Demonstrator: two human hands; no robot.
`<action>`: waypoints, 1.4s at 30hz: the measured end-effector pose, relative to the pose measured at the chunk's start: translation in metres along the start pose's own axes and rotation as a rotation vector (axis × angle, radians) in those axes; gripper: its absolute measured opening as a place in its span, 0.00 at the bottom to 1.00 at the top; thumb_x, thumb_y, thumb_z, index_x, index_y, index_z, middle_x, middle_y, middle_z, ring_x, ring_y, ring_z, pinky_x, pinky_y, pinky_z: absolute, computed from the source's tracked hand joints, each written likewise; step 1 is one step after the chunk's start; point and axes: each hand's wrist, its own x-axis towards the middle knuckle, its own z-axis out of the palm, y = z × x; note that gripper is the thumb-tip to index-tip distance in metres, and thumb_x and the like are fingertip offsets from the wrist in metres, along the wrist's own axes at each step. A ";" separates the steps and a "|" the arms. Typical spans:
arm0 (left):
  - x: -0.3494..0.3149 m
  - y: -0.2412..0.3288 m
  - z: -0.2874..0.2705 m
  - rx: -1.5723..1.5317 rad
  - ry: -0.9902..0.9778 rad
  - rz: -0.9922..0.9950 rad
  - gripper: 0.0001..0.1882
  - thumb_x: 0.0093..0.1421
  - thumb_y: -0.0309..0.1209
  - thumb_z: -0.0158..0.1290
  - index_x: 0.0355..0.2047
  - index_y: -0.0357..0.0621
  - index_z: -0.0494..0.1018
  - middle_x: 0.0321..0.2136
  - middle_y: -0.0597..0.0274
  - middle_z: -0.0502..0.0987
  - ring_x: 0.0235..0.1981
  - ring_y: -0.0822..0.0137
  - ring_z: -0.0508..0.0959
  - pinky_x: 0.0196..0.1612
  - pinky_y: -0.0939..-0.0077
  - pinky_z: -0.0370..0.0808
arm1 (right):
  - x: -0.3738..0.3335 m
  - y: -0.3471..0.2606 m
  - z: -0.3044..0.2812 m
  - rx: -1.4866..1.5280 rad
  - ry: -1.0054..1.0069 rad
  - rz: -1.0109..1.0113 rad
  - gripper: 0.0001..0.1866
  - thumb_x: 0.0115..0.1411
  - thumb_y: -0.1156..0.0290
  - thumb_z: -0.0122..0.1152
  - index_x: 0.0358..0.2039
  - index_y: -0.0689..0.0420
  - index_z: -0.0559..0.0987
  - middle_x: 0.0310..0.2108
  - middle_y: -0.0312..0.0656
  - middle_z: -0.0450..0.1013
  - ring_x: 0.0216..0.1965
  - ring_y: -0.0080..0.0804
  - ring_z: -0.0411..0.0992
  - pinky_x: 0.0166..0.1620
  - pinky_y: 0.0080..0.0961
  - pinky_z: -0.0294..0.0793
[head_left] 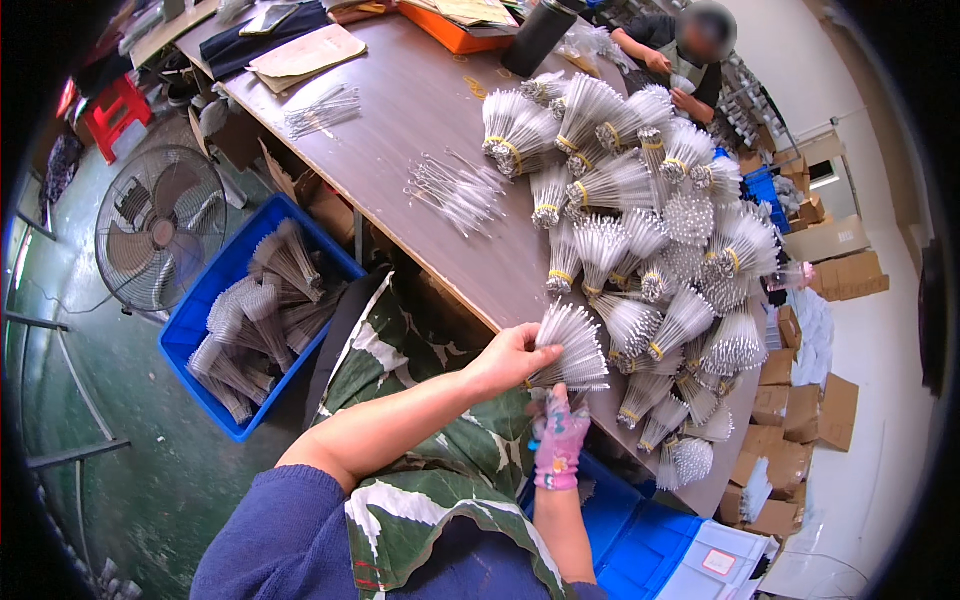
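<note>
My bare left hand (508,358) is closed around one side of a fanned bundle of thin brushes (572,350) with white bristles and wire stems. My right hand (560,442), in a pink patterned glove, meets the bundle's lower edge with its fingertips pinched there. Just beyond, a big heap of similar brush bundles (625,240), many tied with yellow bands, covers the table's right side. Loose brushes (458,192) lie spread on the brown tabletop (400,120), and a smaller pile (322,110) rests farther left.
A blue bin (172,345) of brush bundles stands left of my lap, by a floor fan (162,232). Another blue bin (640,545) is beneath my right arm. A black bottle (540,38) and orange tray (445,36) sit at the back. A co-worker (690,60) sits across the table.
</note>
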 end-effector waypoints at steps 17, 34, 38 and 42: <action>-0.051 0.009 -0.003 0.608 0.532 0.423 0.47 0.39 0.34 0.67 0.58 0.42 0.53 0.50 0.57 0.60 0.48 0.63 0.65 0.49 0.68 0.64 | 0.027 0.027 0.019 0.661 -0.360 0.254 0.22 0.56 0.55 0.48 0.46 0.55 0.71 0.35 0.42 0.74 0.35 0.37 0.73 0.31 0.31 0.73; -0.044 0.001 -0.011 -0.501 -0.013 -0.164 0.23 0.48 0.20 0.56 0.46 0.41 0.67 0.39 0.64 0.74 0.42 0.69 0.73 0.45 0.74 0.69 | 0.007 -0.023 0.003 0.169 -0.165 0.055 0.04 0.56 0.72 0.55 0.32 0.57 0.73 0.18 0.32 0.67 0.14 0.16 0.61 0.14 0.12 0.53; -0.046 -0.006 -0.010 -0.503 -0.049 -0.196 0.22 0.49 0.20 0.56 0.46 0.41 0.67 0.40 0.63 0.74 0.41 0.69 0.73 0.46 0.74 0.69 | 0.012 -0.032 0.019 0.065 -0.044 -0.174 0.05 0.59 0.69 0.53 0.32 0.56 0.72 0.17 0.33 0.67 0.12 0.15 0.59 0.13 0.13 0.52; -0.050 -0.005 -0.009 -0.529 -0.080 -0.203 0.20 0.51 0.22 0.56 0.45 0.40 0.68 0.39 0.63 0.74 0.41 0.70 0.74 0.45 0.76 0.69 | 0.012 -0.019 0.011 0.010 -0.102 -0.065 0.04 0.61 0.67 0.51 0.32 0.52 0.72 0.17 0.31 0.67 0.11 0.14 0.58 0.13 0.13 0.52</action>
